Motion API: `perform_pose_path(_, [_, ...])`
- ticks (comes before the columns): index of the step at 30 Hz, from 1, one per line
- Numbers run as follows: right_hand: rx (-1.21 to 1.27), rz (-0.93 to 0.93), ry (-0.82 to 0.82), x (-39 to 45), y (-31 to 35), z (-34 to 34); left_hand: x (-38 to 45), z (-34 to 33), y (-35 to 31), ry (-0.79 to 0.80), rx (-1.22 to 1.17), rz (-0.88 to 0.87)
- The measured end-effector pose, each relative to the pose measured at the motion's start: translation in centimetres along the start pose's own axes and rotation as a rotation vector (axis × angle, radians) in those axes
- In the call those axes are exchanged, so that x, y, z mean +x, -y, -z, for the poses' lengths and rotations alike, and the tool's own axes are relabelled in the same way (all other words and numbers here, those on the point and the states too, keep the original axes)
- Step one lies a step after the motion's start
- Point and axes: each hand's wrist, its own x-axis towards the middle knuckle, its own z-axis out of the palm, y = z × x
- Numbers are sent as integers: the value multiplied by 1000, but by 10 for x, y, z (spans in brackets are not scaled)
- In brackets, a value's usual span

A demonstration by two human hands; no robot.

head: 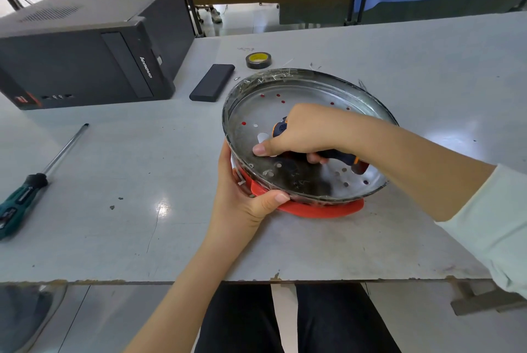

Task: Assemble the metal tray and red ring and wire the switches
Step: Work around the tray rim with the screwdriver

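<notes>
A round metal tray (299, 90) with several small holes sits on the red ring (322, 210), which shows under its near rim. My left hand (242, 198) grips the tray's near-left rim, thumb on the edge. Inside the tray, my right hand (302, 133) grips a short screwdriver with an orange and dark blue handle (281, 127), thumb stretched toward the tray's left wall. The tool's tip is hidden under the hand. No switches or wires can be seen.
A long green-handled screwdriver (37, 178) lies at the table's left. A black computer case (85, 53) stands at the back left, a flat black box (212, 83) and a tape roll (258, 60) behind the tray. The table's front edge (171, 281) runs near me.
</notes>
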Motion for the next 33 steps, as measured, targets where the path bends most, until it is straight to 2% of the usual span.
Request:
perform_pose_path(4, [92,-9,27,1,-2,4,2,9,-1,122,-9,54])
perform_pose_path(7, [111,-11,54,-1,-6,9,5,22,4,225,-30,158])
perform_pose_path(14, [-22,-3,178,-8,-18,24,12,33,11,162,-31,213])
perform_pose_path(17, [15,-40,212,-8,-21,19,12,34,10,183,-23,212])
perform_pose_path(23, [52,-57,185,-7,-18,17,14,36,14,179,-55,219])
perform_pose_path(25, [39,-32,163,-8,-18,15,17,40,12,217,-99,246])
perform_pose_path(30, [-69,89,206,-8,-14,13,38,76,-3,428,-114,330])
perform_pose_path(33, [-173,133,239,-7,-12,15,42,90,-5,436,-141,341])
